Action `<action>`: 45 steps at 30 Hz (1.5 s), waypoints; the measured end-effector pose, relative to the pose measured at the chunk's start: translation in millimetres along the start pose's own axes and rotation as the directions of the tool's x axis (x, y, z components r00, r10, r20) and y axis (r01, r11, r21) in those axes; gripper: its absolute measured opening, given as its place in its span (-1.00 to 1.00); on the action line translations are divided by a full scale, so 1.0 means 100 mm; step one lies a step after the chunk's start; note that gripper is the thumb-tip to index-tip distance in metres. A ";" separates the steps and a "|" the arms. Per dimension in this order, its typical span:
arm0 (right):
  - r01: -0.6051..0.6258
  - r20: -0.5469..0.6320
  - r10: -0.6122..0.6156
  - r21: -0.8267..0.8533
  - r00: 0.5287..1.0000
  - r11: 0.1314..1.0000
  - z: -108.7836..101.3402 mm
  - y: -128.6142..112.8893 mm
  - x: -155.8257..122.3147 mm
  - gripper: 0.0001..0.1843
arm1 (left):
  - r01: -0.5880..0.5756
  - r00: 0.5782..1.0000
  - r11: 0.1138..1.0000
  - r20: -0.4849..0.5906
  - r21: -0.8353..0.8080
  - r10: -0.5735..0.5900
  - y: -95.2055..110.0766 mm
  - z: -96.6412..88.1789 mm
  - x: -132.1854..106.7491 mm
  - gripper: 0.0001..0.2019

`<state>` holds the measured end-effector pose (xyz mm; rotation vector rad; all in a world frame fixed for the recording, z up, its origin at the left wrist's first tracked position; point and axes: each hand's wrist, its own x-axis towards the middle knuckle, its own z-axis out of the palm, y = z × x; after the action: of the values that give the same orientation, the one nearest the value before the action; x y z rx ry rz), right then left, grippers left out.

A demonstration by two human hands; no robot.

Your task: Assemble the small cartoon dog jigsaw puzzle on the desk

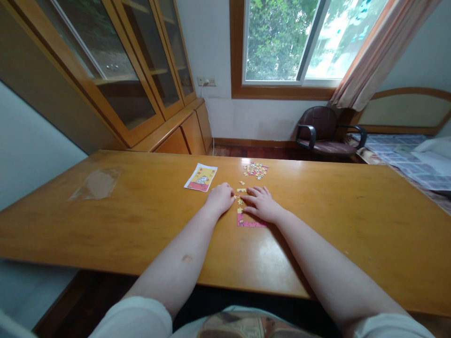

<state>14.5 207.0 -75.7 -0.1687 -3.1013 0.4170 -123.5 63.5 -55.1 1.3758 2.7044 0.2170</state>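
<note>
A partly joined jigsaw [249, 220], pink at its lower edge with yellow above, lies on the wooden table [141, 225]. My left hand [220, 198] rests beside it with fingers curled, fingertips at small yellow pieces [240, 201]. My right hand [261, 203] lies over the jigsaw's upper part, fingers pressed flat and pointing left toward the same pieces. The two hands nearly meet. A loose heap of puzzle pieces [256, 170] sits farther back. A reference picture card [200, 178], yellow and red, lies to the left of the hands.
A clear plastic bag [96, 184] lies on the table's left part. Behind the table stand a glass-door cabinet [141, 75], a dark armchair [326, 134] under the window, and a bed [416, 155] at the right.
</note>
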 end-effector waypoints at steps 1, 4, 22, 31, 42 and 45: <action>0.001 0.006 -0.001 0.003 1.000 1.000 0.00 0.00 0.00 -0.41 | -0.001 1.000 1.000 -0.001 0.001 0.001 0.00 0.00 0.00 -0.79; -0.004 0.006 0.004 0.006 1.000 1.000 0.01 0.00 0.00 -0.38 | -0.008 1.000 1.000 0.000 -0.006 0.008 0.01 0.01 0.01 -0.80; -0.015 0.006 0.015 -0.015 1.000 1.000 0.05 0.01 0.01 -0.36 | -0.035 0.999 0.999 -0.019 -0.041 0.034 0.05 0.07 0.03 -0.81; -0.029 0.011 0.030 -0.059 0.999 0.998 0.07 0.01 0.02 -0.28 | -0.021 0.998 0.999 -0.064 -0.031 0.019 0.04 0.05 0.01 -0.75; -0.039 0.014 0.039 -0.011 0.999 0.999 0.05 0.03 0.02 -0.41 | -0.003 1.000 0.999 0.002 -0.043 0.003 0.05 0.07 0.03 -0.78; -0.027 -0.003 0.027 0.001 1.000 1.000 0.05 0.03 0.02 -0.42 | -0.007 1.000 0.999 -0.005 -0.043 0.007 0.04 0.07 0.04 -0.79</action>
<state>13.0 208.4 -81.0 -0.2109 -3.0985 0.4185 -121.3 69.5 -61.4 1.3757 2.6826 0.2779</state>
